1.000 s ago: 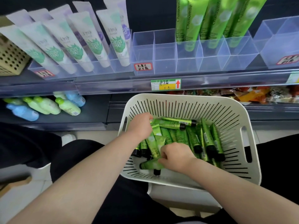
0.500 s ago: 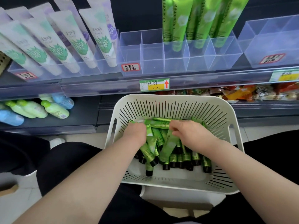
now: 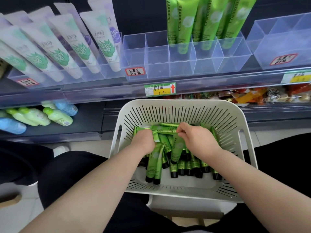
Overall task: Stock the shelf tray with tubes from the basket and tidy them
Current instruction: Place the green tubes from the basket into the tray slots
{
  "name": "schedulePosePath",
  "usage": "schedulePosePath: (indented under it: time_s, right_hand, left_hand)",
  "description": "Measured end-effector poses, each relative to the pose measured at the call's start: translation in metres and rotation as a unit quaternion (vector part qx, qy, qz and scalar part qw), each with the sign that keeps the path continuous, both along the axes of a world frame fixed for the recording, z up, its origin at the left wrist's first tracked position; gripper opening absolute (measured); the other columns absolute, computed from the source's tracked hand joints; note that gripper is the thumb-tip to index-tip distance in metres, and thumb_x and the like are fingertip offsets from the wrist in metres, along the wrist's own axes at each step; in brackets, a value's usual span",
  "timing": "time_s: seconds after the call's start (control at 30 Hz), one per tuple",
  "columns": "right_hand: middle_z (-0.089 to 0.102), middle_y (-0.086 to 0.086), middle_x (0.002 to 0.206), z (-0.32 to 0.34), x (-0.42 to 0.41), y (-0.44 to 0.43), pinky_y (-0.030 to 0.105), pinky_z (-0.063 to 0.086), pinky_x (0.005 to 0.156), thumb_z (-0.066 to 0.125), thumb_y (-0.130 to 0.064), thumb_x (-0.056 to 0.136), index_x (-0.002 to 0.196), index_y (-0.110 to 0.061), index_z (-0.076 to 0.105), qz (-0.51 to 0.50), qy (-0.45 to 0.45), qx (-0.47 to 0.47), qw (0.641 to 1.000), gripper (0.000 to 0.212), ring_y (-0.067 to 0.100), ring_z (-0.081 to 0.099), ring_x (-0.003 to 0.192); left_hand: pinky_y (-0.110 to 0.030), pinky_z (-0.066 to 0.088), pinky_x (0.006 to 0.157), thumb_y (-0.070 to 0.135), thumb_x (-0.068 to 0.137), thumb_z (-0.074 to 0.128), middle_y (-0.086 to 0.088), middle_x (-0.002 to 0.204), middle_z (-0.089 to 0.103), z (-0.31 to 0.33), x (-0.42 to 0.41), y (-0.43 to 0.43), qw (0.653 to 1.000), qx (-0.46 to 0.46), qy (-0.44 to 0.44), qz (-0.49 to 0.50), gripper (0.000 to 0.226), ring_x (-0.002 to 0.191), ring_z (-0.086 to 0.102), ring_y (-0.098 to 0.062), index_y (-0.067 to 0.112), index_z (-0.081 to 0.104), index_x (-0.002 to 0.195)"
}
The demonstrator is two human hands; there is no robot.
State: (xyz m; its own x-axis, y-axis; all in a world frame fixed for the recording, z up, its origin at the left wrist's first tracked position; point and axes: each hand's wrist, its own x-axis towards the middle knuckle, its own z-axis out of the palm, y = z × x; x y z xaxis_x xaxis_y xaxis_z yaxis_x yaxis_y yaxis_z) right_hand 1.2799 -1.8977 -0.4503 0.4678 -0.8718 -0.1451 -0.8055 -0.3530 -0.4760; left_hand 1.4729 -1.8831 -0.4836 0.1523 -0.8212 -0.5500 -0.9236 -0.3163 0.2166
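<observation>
A white slotted basket (image 3: 239,132) rests on my lap below the shelf and holds several small green tubes (image 3: 183,165) with black caps. My left hand (image 3: 143,140) grips a bunch of green tubes at their crimped ends, and they hang down toward me. My right hand (image 3: 196,138) curls round the top ends of more green tubes in the pile. On the shelf above stands a clear divided tray (image 3: 181,66); tall green tubes (image 3: 202,19) stand in its back compartments, while its front and left compartments hold nothing.
White tubes with green leaf print (image 3: 67,47) lean in the tray to the left. Another clear tray (image 3: 282,42) stands at the right. Green and blue bottles (image 3: 50,115) lie on the lower shelf. A price tag (image 3: 159,89) hangs on the shelf rail.
My right hand moved from the basket's near side to the far ends of the tubes. The tubes, scattered before, now lie gathered with caps toward me. My head moved closer.
</observation>
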Motion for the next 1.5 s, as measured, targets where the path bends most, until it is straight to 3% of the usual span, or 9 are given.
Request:
schedulePosePath:
  time_s: [0.1,0.2,0.4,0.53,0.73,0.93,1.1,1.23,1.5]
  right_hand:
    - [0.061,-0.006,0.066,0.006,-0.004,-0.002,0.031,0.049,0.055,0.044,-0.027,0.099,0.104,-0.024,0.055,-0.015,0.001,-0.035,0.999,0.013,0.014,0.056,0.055]
    - [0.061,-0.007,0.067,0.019,-0.006,-0.004,0.03,0.049,0.056,0.044,-0.029,0.099,0.103,-0.024,0.056,-0.022,0.002,-0.067,0.998,0.014,0.014,0.057,0.056]
    - [0.064,-0.005,0.07,0.059,-0.006,-0.01,0.031,0.045,0.058,0.045,-0.03,0.098,0.103,-0.026,0.056,-0.048,-0.014,-0.123,0.991,0.013,0.02,0.059,0.064]
    - [0.064,0.003,0.08,0.098,-0.005,-0.017,0.037,0.047,0.065,0.047,-0.028,0.097,0.105,-0.024,0.058,-0.059,-0.046,-0.196,0.978,0.014,0.027,0.059,0.078]
    - [0.059,0.001,0.073,0.167,-0.01,-0.038,0.034,0.039,0.061,0.048,-0.023,0.097,0.103,-0.02,0.061,-0.082,-0.105,-0.285,0.949,0.015,0.025,0.052,0.084]
    - [0.062,0.003,0.083,0.223,-0.003,-0.067,0.034,0.036,0.064,0.044,-0.025,0.099,0.102,-0.021,0.059,-0.113,-0.129,-0.351,0.921,0.016,0.025,0.051,0.09]
    - [0.051,-0.003,0.074,0.243,0.0,-0.086,0.034,0.033,0.069,0.043,-0.023,0.099,0.1,-0.02,0.059,-0.129,-0.143,-0.384,0.903,0.017,0.024,0.048,0.089]
    - [0.05,-0.002,0.073,0.236,0.003,-0.102,0.034,0.031,0.069,0.044,-0.024,0.1,0.101,-0.02,0.061,-0.123,-0.126,-0.381,0.908,0.017,0.024,0.047,0.085]
    - [0.048,-0.003,0.069,0.213,0.004,-0.123,0.032,0.03,0.063,0.048,-0.022,0.098,0.102,-0.018,0.065,-0.092,-0.102,-0.371,0.918,0.017,0.022,0.045,0.078]
  left_hand:
    - [-0.029,0.045,0.072,0.012,0.093,0.058,-0.006,0.095,0.06,0.011,0.0,0.004,0.999,-0.008,0.042,-0.026,0.003,0.086,0.056,-0.019,0.012,0.055,0.092]
    - [-0.03,0.047,0.085,0.007,0.095,0.053,-0.007,0.112,0.064,0.027,0.002,0.005,0.996,-0.067,0.06,-0.028,0.021,0.102,0.06,-0.022,0.012,0.065,0.111]
    - [-0.025,0.038,0.076,0.014,0.101,0.045,-0.005,0.111,0.066,0.082,-0.001,0.0,0.971,-0.222,0.088,0.01,0.025,0.094,0.057,-0.019,0.012,0.066,0.113]
    - [-0.031,0.043,0.08,0.015,0.099,0.047,-0.002,0.106,0.066,0.126,-0.003,-0.009,0.935,-0.339,0.106,0.018,0.023,0.1,0.059,-0.022,0.015,0.067,0.11]
    - [-0.047,0.057,0.078,0.012,0.097,0.044,0.008,0.082,0.062,0.194,-0.001,-0.037,0.854,-0.465,0.212,0.096,0.024,0.085,0.066,-0.024,0.022,0.065,0.093]
    - [-0.047,0.057,0.074,0.016,0.093,0.042,0.011,0.077,0.058,0.252,0.0,-0.066,0.796,-0.561,0.187,0.13,0.025,0.083,0.064,-0.026,0.026,0.064,0.088]
    - [-0.035,0.052,0.075,0.012,0.097,0.042,0.003,0.087,0.062,0.27,-0.002,-0.1,0.79,-0.587,0.128,0.118,0.025,0.083,0.064,-0.023,0.018,0.067,0.096]
    - [-0.023,0.035,0.069,0.012,0.098,0.043,-0.001,0.093,0.066,0.265,-0.002,-0.129,0.795,-0.586,0.102,0.116,0.027,0.086,0.056,-0.016,0.017,0.068,0.103]
    - [-0.034,0.045,0.081,0.014,0.099,0.042,-0.003,0.105,0.067,0.24,0.0,-0.175,0.848,-0.521,0.045,0.091,0.029,0.101,0.056,-0.024,0.02,0.069,0.108]
